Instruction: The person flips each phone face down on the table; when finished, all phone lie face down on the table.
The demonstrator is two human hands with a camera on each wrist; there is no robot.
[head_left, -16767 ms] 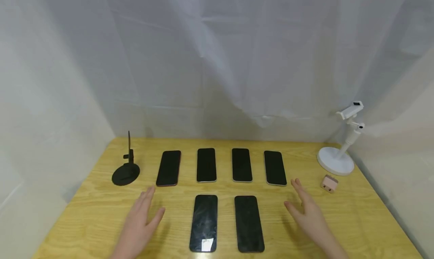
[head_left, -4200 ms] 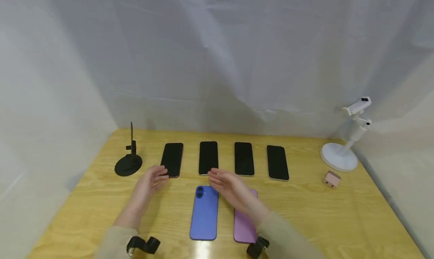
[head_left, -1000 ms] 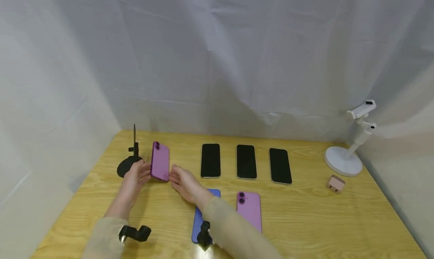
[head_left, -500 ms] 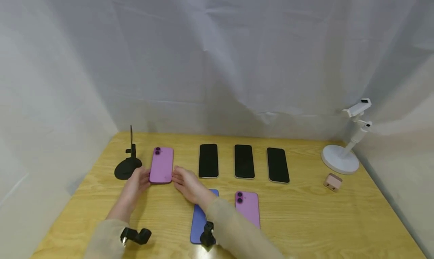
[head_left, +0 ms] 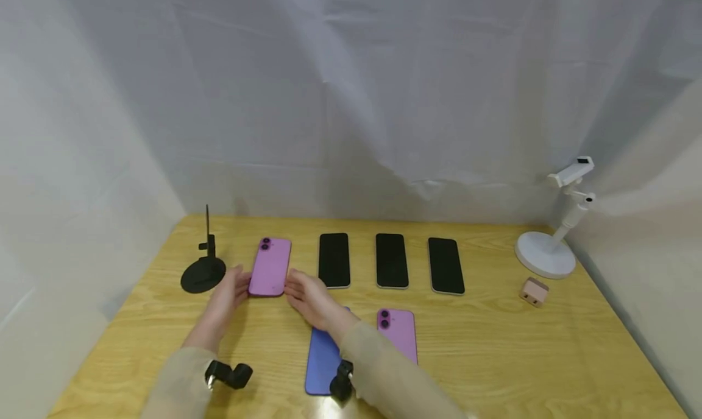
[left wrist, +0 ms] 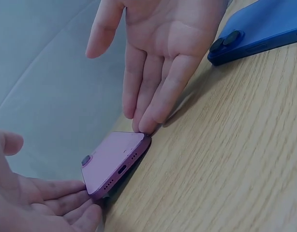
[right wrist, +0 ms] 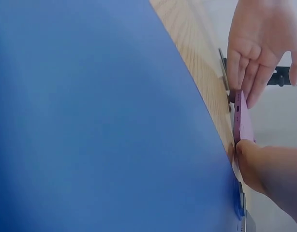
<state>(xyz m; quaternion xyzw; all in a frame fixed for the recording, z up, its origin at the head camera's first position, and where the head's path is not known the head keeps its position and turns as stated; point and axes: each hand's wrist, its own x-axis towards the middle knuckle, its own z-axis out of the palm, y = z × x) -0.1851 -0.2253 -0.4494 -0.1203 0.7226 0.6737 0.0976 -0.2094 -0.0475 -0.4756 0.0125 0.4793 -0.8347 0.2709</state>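
Observation:
A pink phone (head_left: 270, 268) lies back up, its two camera lenses at the far left corner. My left hand (head_left: 223, 300) touches its left long edge with extended fingertips. From the other side, my right hand (head_left: 314, 301) has straight fingers against the right edge. In the left wrist view the fingers of my left hand (left wrist: 44, 203) and right hand (left wrist: 155, 63) flank the phone (left wrist: 114, 157), its charging port facing the camera. A blue phone (head_left: 323, 367), back up, is partly covered by my right forearm. Another pink phone (head_left: 399, 334) lies beside it, its lower part behind the sleeve.
Three phones with dark screens up, the left one (head_left: 334, 259), middle one (head_left: 392, 260) and right one (head_left: 446, 265), lie along the back row. A black stand (head_left: 203, 274) is left of my left hand. At right are a white stand (head_left: 545, 254) and a pink charger plug (head_left: 534, 292).
The leftmost back phone, first screen up, was tilted on edge a second ago and now lies pink back up, shifted slightly right. Earlier, both front phones were turned from screen up to back up.

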